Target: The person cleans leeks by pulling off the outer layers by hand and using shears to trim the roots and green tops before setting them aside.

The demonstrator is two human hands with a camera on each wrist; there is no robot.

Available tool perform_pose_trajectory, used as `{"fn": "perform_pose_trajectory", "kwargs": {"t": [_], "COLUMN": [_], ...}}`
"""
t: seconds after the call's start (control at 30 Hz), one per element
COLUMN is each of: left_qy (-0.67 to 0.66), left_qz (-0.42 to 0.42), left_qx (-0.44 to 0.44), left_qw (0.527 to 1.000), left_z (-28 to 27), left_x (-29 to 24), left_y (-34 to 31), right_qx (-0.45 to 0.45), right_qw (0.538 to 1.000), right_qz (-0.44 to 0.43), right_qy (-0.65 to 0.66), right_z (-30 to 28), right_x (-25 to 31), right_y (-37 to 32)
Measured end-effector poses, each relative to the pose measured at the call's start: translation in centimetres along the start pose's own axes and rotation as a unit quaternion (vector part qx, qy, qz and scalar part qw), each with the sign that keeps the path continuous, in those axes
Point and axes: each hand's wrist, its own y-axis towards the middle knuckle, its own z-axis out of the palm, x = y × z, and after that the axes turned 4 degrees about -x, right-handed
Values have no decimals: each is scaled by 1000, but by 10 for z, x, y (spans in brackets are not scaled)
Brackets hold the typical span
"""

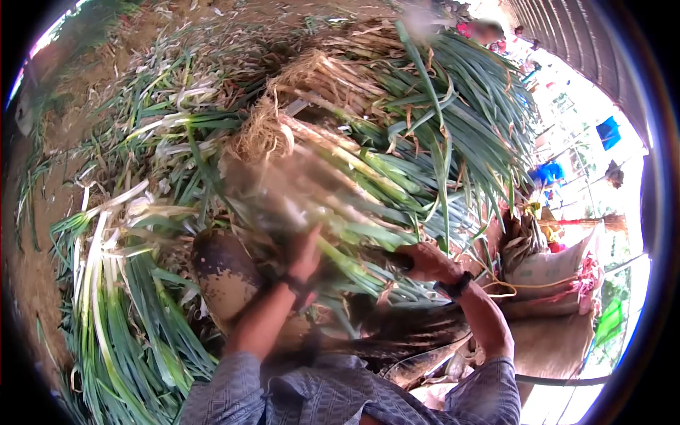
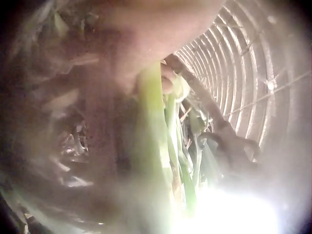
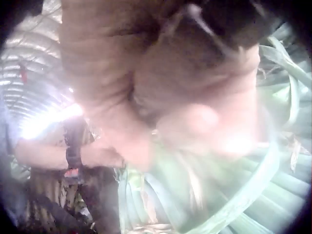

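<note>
Blurred in the head view, my left hand (image 1: 304, 256) grips green onion stalks (image 1: 343, 263) near their pale end. Its large palm (image 2: 161, 29) fills the top of the left wrist view, a green stalk (image 2: 155, 107) running down from it. To the right, my right hand (image 1: 428, 262) is curled round a dark object (image 1: 393, 259) beside the leaves; its exact shape is unclear. Curled fingers (image 3: 195, 117) show above green leaves (image 3: 258, 190) in the right wrist view. Motion blur hides the stalks' root ends.
A large heap of green onions (image 1: 482, 106) with roots (image 1: 262, 134) lies beyond my hands. More onions (image 1: 106, 304) lie at the left, next to a worn dark boot or knee covering (image 1: 223, 273). Sacks (image 1: 552, 312) stand at the right. People are in the distance.
</note>
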Motion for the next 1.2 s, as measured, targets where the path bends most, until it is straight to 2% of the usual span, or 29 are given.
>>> {"fn": "perform_pose_trajectory", "kwargs": {"t": [0.07, 0.13, 0.17, 0.27, 0.3, 0.33, 0.4, 0.47, 0.5, 0.53, 0.6, 0.7, 0.8, 0.9, 1.03, 1.1, 1.2], "left_qy": [-14, -183, -204, -255, -268, -279, -284, -298, -302, -302, -301, -284, -270, -265, -279, -250, -238], "left_qz": [-23, -125, -126, -130, -129, -129, -142, -129, -160, -152, -139, -156, -170, -162, -165, -130, -120], "left_qx": [63, 57, 62, 60, 51, 43, 50, 83, 35, 37, 41, 3, -8, 5, 16, 38, 32], "left_qw": [998, 973, 969, 956, 953, 950, 947, 942, 939, 940, 942, 946, 948, 951, 946, 959, 963], "left_z": [-15, 48, 56, 62, 64, 65, 66, 69, 72, 72, 74, 77, 73, 71, 69, 68, 67], "left_x": [7, -71, -77, -77, -72, -68, -60, -55, -55, -56, -59, -63, -61, -60, -60, -63, -62], "left_y": [5, -39, -42, -48, -47, -47, -49, -49, -50, -52, -54, -57, -57, -56, -57, -54, -52], "right_qx": [-48, -67, -98, -112, -123, -90, -24, -51, -70, -87, -77, -34, -77, -106, -143, -119, -15], "right_qw": [999, 998, 995, 993, 992, 996, 997, 997, 995, 993, 994, 996, 994, 985, 974, 982, 999], "right_qz": [-6, -4, -28, 28, 19, 23, 32, 7, -16, -39, -29, -15, -77, -138, -176, -145, -37], "right_qy": [-7, -9, -7, 26, 21, -6, -59, -61, -62, -62, -69, -81, -17, -8, 18, 23, 4], "right_z": [7, 6, 10, 13, 9, 7, 5, 12, 11, 11, 13, 4, -20, -19, -31, -39, -43], "right_x": [1, 9, 6, 12, 18, 23, 32, 27, 31, 33, 32, 48, 94, 100, 123, 132, 115], "right_y": [-1, -2, 0, 14, 20, 30, 45, 63, 73, 81, 98, 124, 135, 155, 166, 158, 128]}}
